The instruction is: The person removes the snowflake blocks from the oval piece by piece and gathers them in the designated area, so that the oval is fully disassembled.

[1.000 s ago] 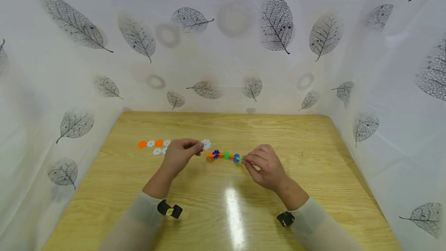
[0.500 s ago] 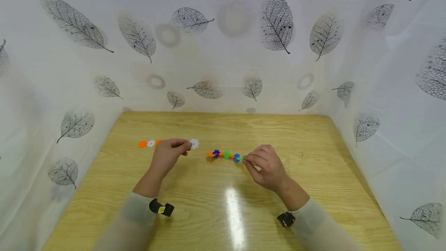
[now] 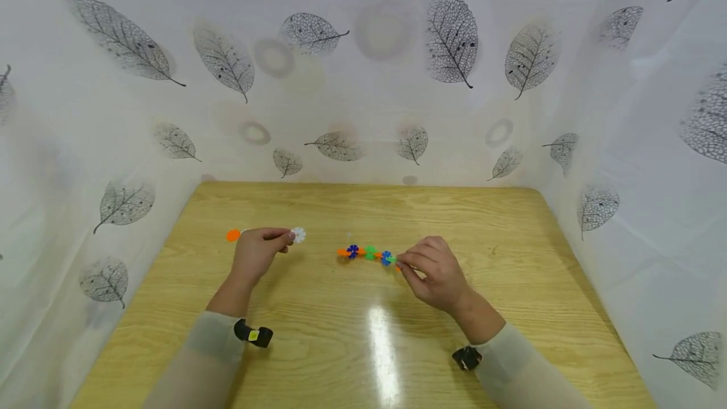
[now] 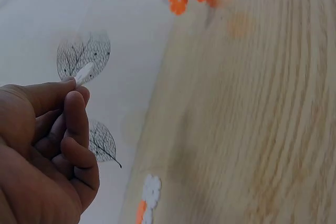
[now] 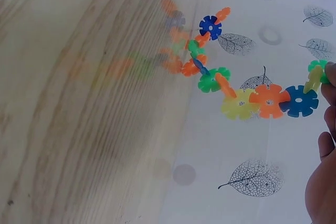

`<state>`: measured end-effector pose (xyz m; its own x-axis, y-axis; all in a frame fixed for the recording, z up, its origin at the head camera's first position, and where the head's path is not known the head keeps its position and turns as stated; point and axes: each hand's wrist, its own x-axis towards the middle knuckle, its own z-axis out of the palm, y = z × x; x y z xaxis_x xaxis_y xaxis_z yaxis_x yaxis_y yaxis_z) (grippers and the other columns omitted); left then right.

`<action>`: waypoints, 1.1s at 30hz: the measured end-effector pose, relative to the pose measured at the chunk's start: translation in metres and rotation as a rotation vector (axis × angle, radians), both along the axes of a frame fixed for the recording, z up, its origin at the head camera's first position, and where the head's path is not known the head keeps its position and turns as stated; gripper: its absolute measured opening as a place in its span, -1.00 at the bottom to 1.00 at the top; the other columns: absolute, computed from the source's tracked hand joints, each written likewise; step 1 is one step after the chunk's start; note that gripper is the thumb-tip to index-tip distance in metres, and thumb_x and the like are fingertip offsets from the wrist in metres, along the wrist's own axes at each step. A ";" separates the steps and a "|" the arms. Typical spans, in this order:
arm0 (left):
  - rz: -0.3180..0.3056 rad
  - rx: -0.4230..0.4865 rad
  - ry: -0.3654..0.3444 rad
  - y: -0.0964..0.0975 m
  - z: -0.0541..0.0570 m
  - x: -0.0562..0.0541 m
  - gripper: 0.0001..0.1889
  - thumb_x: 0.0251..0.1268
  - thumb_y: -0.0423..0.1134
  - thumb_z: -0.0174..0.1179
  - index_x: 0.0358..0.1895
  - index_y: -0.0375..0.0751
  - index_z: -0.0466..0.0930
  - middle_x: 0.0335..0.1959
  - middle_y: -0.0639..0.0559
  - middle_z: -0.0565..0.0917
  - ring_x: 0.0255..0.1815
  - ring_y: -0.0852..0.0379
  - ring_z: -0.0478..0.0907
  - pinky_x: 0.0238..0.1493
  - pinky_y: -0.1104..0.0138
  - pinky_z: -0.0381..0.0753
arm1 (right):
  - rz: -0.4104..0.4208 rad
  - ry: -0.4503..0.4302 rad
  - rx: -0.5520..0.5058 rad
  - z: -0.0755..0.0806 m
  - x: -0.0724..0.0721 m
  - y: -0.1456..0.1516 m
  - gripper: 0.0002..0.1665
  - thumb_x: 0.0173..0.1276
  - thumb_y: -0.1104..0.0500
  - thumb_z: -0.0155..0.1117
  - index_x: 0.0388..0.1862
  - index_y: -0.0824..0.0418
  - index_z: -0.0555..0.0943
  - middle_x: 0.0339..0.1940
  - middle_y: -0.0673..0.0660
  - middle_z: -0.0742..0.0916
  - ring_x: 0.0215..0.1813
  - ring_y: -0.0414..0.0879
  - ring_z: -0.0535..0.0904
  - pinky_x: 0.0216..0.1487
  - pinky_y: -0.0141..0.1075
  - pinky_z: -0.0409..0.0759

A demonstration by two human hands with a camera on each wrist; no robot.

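Thumb and forefinger of my left hand (image 3: 257, 257) pinch a white snowflake disc (image 3: 298, 235), held up at the left of the table. The left wrist view shows this white disc (image 4: 84, 74) nearly edge-on. My right hand (image 3: 436, 275) grips one end of a chain of interlocked snowflake discs (image 3: 370, 252), which stretches leftward from the fingers. In the right wrist view a green disc (image 5: 317, 65) sits at the fingertips, and the chain (image 5: 269, 102) runs through blue, orange, yellow and green discs to an orange one at its far end.
A loose orange disc (image 3: 233, 235) lies beyond the left hand. Next to it, partly hidden in the head view, are white discs (image 4: 152, 191) and orange. The wooden table (image 3: 511, 226) meets a leaf-printed curtain (image 3: 363, 81) at the back and sides.
My left hand has moved left with the white disc, away from the chain and over the loose discs, now covering most of them. The right hand has stayed in place.
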<state>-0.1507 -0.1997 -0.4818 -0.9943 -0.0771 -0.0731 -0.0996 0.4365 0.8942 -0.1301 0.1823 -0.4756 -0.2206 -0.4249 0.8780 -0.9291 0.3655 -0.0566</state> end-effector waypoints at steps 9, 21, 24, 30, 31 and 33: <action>0.040 -0.045 -0.031 -0.021 -0.008 -0.003 -0.54 0.45 0.04 0.33 0.15 -0.27 0.73 -0.05 -0.12 0.80 -0.18 0.14 0.75 0.03 0.15 0.64 | -0.003 -0.004 0.007 0.001 0.000 0.001 -0.93 0.34 0.25 0.47 -0.26 0.24 0.81 -0.37 0.06 0.80 -0.36 -0.02 0.66 -0.28 -0.10 0.52; 0.094 -0.057 -0.053 -0.054 -0.017 -0.005 -0.54 0.48 -0.04 0.32 0.17 -0.38 0.70 0.02 -0.25 0.75 -0.20 0.15 0.75 -0.18 0.37 0.65 | -0.011 -0.008 0.021 0.002 0.000 0.000 -0.92 0.33 0.24 0.47 -0.27 0.26 0.81 -0.38 0.05 0.80 -0.36 -0.03 0.66 -0.29 -0.10 0.53; 0.110 -0.058 -0.063 -0.062 -0.019 -0.004 -0.54 0.49 -0.05 0.31 0.18 -0.38 0.69 0.06 -0.26 0.74 -0.20 0.18 0.75 -0.18 0.37 0.65 | -0.011 -0.011 0.022 0.001 0.001 -0.001 -0.92 0.32 0.24 0.48 -0.27 0.25 0.81 -0.37 0.05 0.80 -0.35 -0.04 0.66 -0.29 -0.10 0.53; 0.137 -0.103 -0.079 -0.078 -0.023 -0.001 -0.56 0.50 -0.05 0.29 0.16 -0.38 0.69 -0.03 -0.19 0.78 -0.24 0.25 0.73 -0.23 0.44 0.61 | -0.007 -0.010 0.018 0.000 0.001 -0.001 -0.92 0.32 0.25 0.48 -0.26 0.24 0.81 -0.38 0.05 0.80 -0.36 -0.04 0.66 -0.29 -0.10 0.53; 0.140 -0.109 -0.079 -0.080 -0.023 -0.001 -0.56 0.50 -0.06 0.29 0.15 -0.40 0.69 -0.06 -0.18 0.79 -0.25 0.26 0.73 -0.24 0.45 0.60 | -0.006 -0.010 0.017 0.000 0.001 -0.001 -0.92 0.32 0.25 0.48 -0.26 0.25 0.81 -0.38 0.05 0.80 -0.36 -0.04 0.66 -0.29 -0.10 0.53; 0.148 -0.121 -0.082 -0.083 -0.024 0.000 -0.56 0.49 -0.07 0.30 0.14 -0.42 0.70 -0.10 -0.16 0.80 -0.27 0.26 0.73 -0.26 0.46 0.60 | -0.005 -0.011 0.018 0.000 0.000 -0.001 -0.92 0.33 0.24 0.47 -0.26 0.25 0.81 -0.38 0.05 0.80 -0.36 -0.04 0.66 -0.29 -0.10 0.53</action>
